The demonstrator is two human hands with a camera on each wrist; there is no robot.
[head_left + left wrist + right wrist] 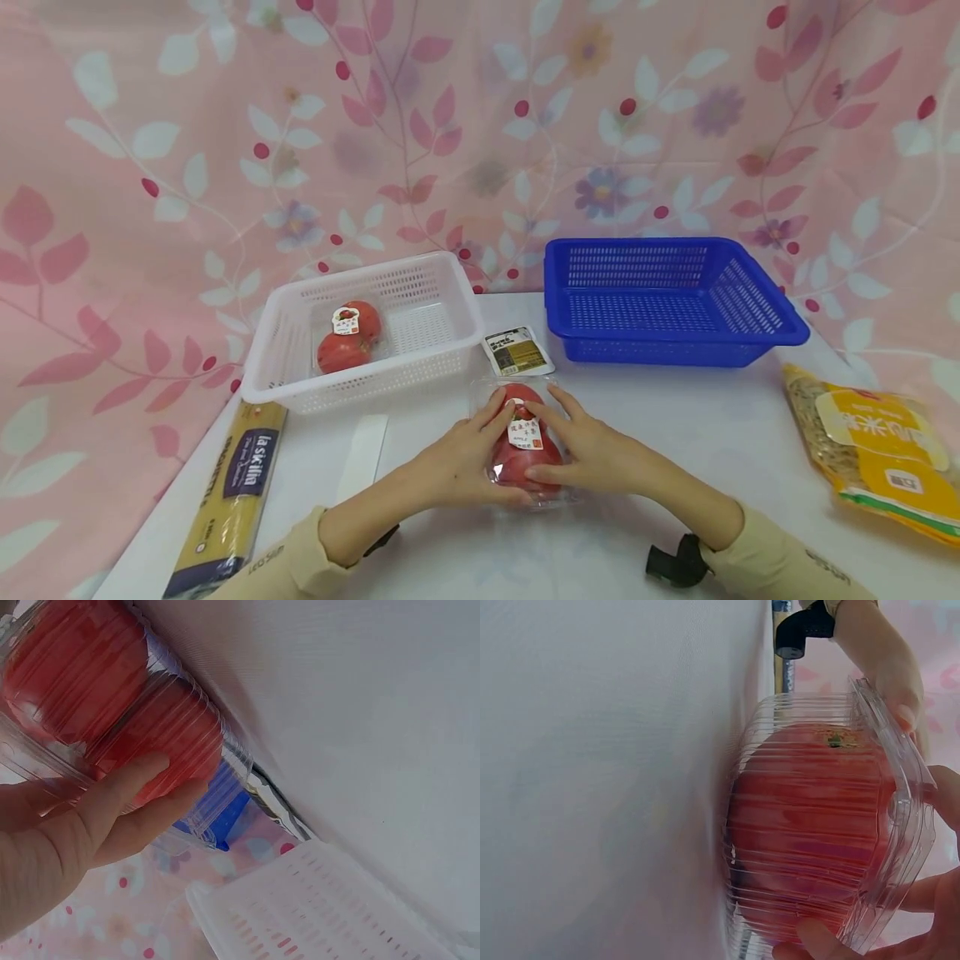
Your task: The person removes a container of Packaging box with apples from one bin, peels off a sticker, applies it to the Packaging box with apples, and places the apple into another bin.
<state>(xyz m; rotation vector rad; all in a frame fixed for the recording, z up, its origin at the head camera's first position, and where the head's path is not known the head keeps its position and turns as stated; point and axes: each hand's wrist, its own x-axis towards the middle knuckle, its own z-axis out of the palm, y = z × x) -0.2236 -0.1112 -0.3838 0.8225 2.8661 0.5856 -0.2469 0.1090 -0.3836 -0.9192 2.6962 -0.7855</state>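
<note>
A clear plastic clamshell box (519,468) holds two red round fruits, apples by their look, one behind the other under a white label. It sits on the table in front of the person. My left hand (467,467) grips its left side, with fingers spread over the lid and the thumb near the front. From the other side my right hand (600,450) holds it, fingers on the lid and right edge. Ridged side walls of the box (802,825) show in the right wrist view. In the left wrist view, left fingers (124,799) lie against the box.
A white basket (300,398) at back left contains another box of red fruit (347,350). At back right stands a blue basket (660,350). Between them lies a small packet (517,352). Spaghetti (232,492) and a white strip (363,454) lie left, a yellow grain bag (877,450) right.
</note>
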